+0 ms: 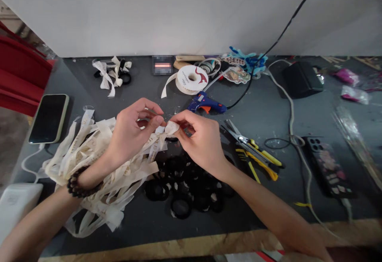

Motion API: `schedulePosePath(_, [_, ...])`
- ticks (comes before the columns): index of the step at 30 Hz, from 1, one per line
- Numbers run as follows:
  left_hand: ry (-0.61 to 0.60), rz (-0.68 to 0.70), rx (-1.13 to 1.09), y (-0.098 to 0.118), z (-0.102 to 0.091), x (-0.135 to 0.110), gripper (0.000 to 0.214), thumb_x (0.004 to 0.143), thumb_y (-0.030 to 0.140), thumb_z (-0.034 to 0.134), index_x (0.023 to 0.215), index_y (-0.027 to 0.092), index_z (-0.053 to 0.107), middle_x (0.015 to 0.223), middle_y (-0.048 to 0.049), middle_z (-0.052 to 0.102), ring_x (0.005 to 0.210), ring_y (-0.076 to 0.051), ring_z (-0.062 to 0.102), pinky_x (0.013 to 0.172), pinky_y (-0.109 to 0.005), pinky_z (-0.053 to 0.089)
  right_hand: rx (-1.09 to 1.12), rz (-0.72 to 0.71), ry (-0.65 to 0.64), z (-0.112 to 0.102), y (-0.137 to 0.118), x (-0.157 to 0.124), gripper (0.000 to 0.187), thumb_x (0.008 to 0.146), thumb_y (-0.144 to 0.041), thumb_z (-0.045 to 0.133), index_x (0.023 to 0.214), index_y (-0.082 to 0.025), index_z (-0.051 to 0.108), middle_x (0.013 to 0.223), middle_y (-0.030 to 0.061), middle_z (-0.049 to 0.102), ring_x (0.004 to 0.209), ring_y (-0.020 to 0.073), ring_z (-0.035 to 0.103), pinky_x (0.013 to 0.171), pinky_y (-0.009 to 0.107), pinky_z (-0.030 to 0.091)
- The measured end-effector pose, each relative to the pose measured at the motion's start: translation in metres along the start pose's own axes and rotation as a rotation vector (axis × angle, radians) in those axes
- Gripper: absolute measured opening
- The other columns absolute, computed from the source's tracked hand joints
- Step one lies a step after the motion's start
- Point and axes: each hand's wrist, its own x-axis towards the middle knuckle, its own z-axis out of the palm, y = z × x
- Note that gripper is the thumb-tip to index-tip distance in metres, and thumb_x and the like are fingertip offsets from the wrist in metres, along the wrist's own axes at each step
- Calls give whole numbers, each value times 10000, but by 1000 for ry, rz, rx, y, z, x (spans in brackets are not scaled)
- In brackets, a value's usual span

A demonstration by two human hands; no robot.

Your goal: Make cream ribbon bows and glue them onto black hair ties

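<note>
A cream printed ribbon bow [171, 128] is between my two hands, over the middle of the table. My right hand [201, 140] pinches its right side with thumb and curled fingers. The thumb and fingertips of my left hand [134, 128] close in at the bow's left edge; their exact contact is partly hidden. Below my hands lies a pile of black hair ties [180, 207], several with pale patches. Under my left forearm spreads a heap of cut cream ribbon strips [101, 146]. A blue glue gun [205, 102] rests just beyond my right hand.
Behind stand a ribbon spool [192, 79] and finished bow hair ties [112, 75]. Scissors [247, 142] and yellow-handled pliers [271, 158] lie to the right, near a phone [328, 166] and cable. Another phone [49, 118] lies left. A black cord [283, 31] hangs across.
</note>
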Motion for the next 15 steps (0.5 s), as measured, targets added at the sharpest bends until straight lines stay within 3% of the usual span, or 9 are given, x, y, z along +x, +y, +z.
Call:
schedulePosePath(3, [28,-4,12,-1,0,1,159,850,282,768,913,180,663,903,-42,749,818,-165,715,700,-256,582,-4,-9,11,0,0,-1,94,925,-160,632,890,-222,692,816,-14,747,716,143,675,706,260,497])
schedulePosePath(9, [-106,-75,-86,1,-4,2,144,826,259,791,874,172,687,824,-31,753,763,-155,721,728,-265,610,-4,-18,24,1,0,0,93,910,-149,649,883,-228,691,819,-22,745,714,141,668,696,259,494])
schedulePosePath(15, [-139,-107,-149,0,-5,3,271,743,245,872,919,187,675,771,-5,756,746,-157,747,697,-233,600,-1,-28,39,2,-1,0,101,860,-122,696,843,-221,686,785,-25,737,678,133,650,685,250,483])
